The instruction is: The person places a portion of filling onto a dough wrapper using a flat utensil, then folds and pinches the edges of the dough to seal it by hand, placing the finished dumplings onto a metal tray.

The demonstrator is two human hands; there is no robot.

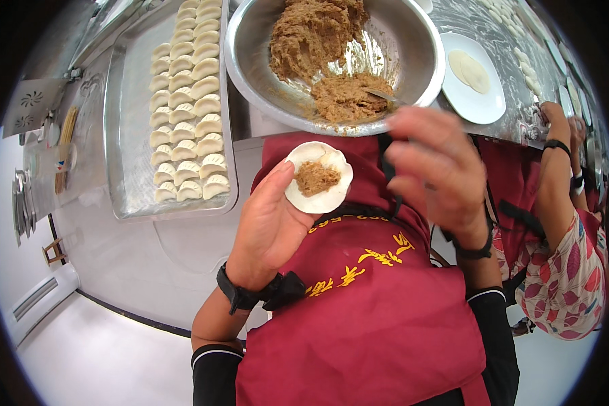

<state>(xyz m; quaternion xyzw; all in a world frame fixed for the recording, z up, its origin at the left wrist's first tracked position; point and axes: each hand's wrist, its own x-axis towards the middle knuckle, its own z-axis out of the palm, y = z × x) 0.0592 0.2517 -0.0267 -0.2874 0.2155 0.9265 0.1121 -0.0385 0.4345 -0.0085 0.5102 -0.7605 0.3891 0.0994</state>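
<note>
My left hand (271, 223) holds a round dough wrapper (330, 202) on its fingers, the thumb at the wrapper's edge. A lump of brown minced filling (316, 177) sits in the middle of the flat, unfolded wrapper. My right hand (434, 165), blurred, hovers off the right front rim of a large steel bowl (248, 86). Its fingers are apart and nothing shows between them. Brown filling (317, 35) is heaped in the bowl, with a smaller mound near its front. A metal utensil (383, 95) rests in that mound, its outer end hidden behind my right hand.
Left of the bowl, a metal tray (129, 137) carries rows of pleated dumplings (183, 127). On the right, a white plate (489, 109) holds flat wrappers (469, 71). Dough pieces (527, 73) lie on the floured worktop (507, 122). A co-worker's arm (555, 188) is close by on the right.
</note>
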